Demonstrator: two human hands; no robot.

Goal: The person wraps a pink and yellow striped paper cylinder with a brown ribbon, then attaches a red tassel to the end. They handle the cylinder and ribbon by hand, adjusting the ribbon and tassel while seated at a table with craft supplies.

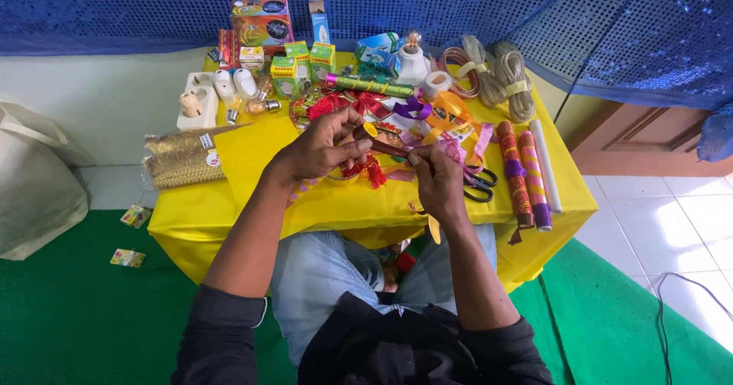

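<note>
My left hand (pixel 324 147) and my right hand (pixel 437 177) meet over a small table covered in yellow cloth (pixel 252 202). Between them I hold a thin dark-red stick or ribbon strip (pixel 388 149); my left fingers pinch one end, my right fingers the other. A red tassel-like ribbon (pixel 372 169) hangs under my left hand. A yellow ribbon strip (pixel 434 227) dangles below my right hand. Black-handled scissors (pixel 479 185) lie just right of my right hand.
Rolls of patterned wrapping paper (pixel 527 175) lie at the right. Small boxes (pixel 294 68), light bulbs (pixel 256 98), white sockets (pixel 195 98), coiled cables (pixel 496 76), ribbons (pixel 366 98) and gold trim packs (pixel 179 160) crowd the back. A blue sequin curtain hangs behind; green mat below.
</note>
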